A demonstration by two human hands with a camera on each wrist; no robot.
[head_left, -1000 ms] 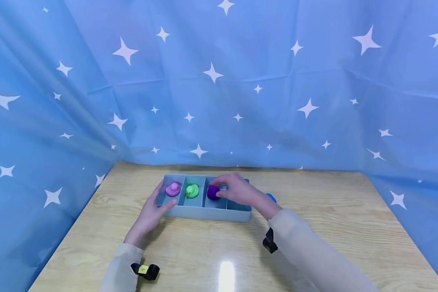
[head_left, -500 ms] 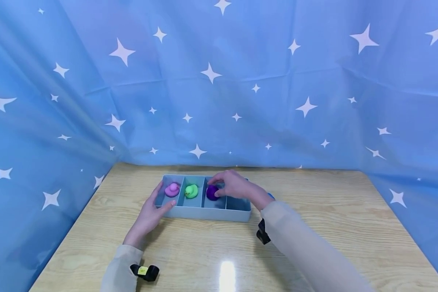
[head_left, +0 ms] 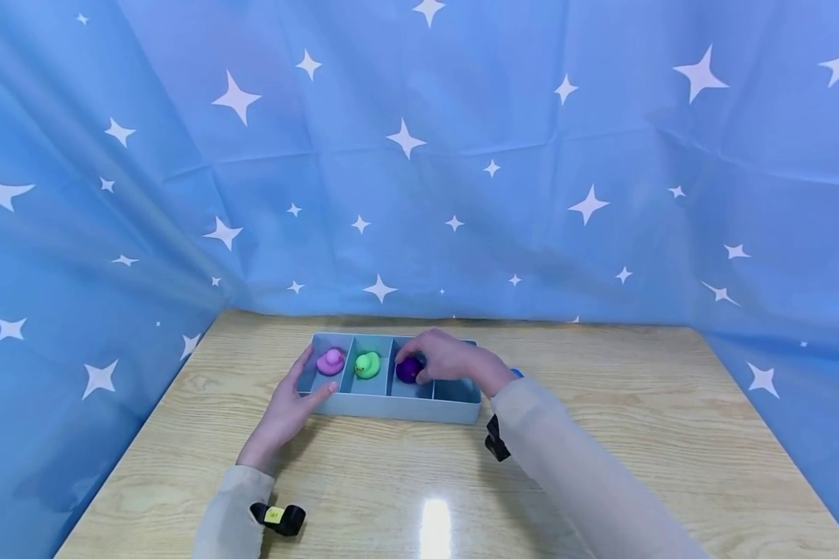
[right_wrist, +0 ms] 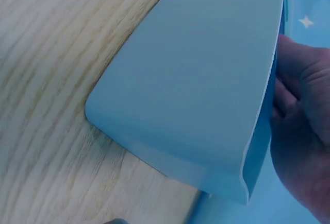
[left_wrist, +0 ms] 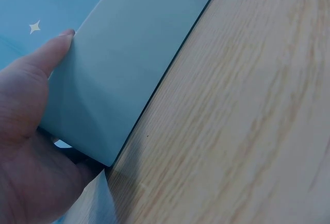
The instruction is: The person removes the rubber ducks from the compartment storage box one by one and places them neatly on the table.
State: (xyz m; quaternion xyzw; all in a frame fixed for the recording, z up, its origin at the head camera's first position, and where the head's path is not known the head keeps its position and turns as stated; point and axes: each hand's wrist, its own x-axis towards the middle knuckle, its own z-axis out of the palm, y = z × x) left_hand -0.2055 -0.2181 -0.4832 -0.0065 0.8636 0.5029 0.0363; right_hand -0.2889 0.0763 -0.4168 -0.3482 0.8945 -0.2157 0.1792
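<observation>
A light blue divided box [head_left: 398,408] lies on the table. My left hand [head_left: 280,411] grips its left end, thumb at the front rim and fingers along the end wall; the left wrist view shows the thumb [left_wrist: 51,54] against the front wall. A pink rubber duck [head_left: 332,362] sits in the leftmost compartment and a green rubber duck [head_left: 367,366] in the one beside it. My right hand [head_left: 454,363] reaches into the third compartment and holds a dark purple rubber duck [head_left: 409,370] between thumb and fingers, partly covered by them. In the right wrist view the box wall hides the fingertips.
Behind my right wrist, a blue object [head_left: 516,373] peeks out, mostly hidden. My right forearm crosses over the right end of the box. A blue star-patterned cloth [head_left: 461,264] hangs along the back and sides of the wooden table [head_left: 363,481].
My right wrist and forearm have swung a little left, covering more of the blue object. The right fingers stay around the purple duck, which remains in the third compartment. The left hand keeps its place.
</observation>
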